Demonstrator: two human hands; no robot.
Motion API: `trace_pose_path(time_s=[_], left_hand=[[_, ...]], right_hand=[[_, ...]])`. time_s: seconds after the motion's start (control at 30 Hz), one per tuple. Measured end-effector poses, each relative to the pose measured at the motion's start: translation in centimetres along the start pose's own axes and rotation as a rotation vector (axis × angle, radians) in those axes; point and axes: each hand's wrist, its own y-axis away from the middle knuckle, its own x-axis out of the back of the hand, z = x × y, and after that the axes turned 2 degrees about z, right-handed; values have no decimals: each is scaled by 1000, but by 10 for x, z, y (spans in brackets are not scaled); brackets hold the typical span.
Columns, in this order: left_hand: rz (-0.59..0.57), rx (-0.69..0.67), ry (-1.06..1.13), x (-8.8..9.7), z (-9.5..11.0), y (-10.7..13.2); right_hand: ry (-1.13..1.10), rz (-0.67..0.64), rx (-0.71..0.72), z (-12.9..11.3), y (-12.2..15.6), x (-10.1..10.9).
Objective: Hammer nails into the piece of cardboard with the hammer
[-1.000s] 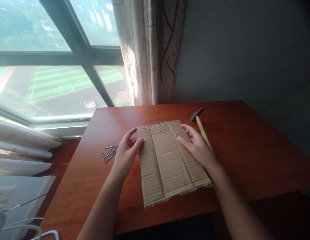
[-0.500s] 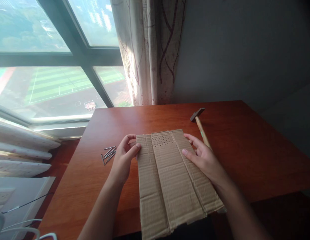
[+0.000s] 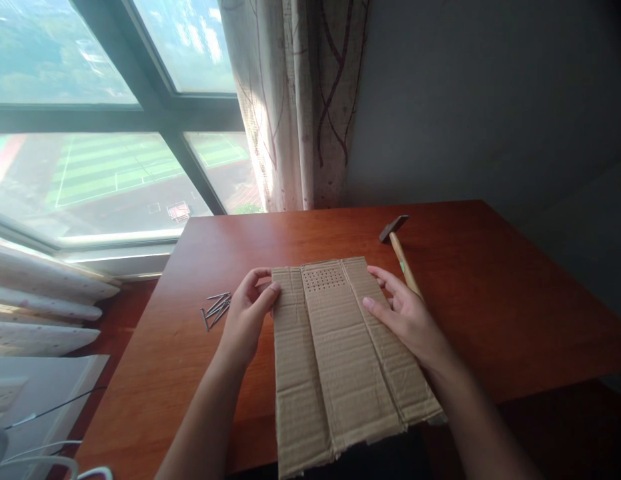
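Left hand (image 3: 247,307) and right hand (image 3: 403,310) both pinch the cardboard (image 3: 347,360). It's right between them, long axis running near-to-far (holes (image 3: 324,280) up top).

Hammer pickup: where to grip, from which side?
Probably the wooden handle, from above and slightly right. It's long and slim, running from the metal head at the far end back toward the person. The cardboard and right hand crowd its left; the hand hides the near end, so how much grip length remains there can't be told.
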Motion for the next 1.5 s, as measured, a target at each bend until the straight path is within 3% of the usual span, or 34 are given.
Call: trace_pose_path(time_s=[0.13,0.33,1.33,1.4,1.5], left_hand=[[41,-16,-4,0,-1,-1],[8,-7,62,0,-2,-1],[17,-35,31,-6,-10,-7],[51,-53,-24,-1,-12,-9],[165,-162,-195,8,-10,-10]], right_hand=[[-37,35,-6,-3,-8,-9],[-77,35,23,-4,-17,-16],[-14,75,76,9,-31,-17],[64,99,122,9,-30,-14],[277,212,300,1,-27,-10]])
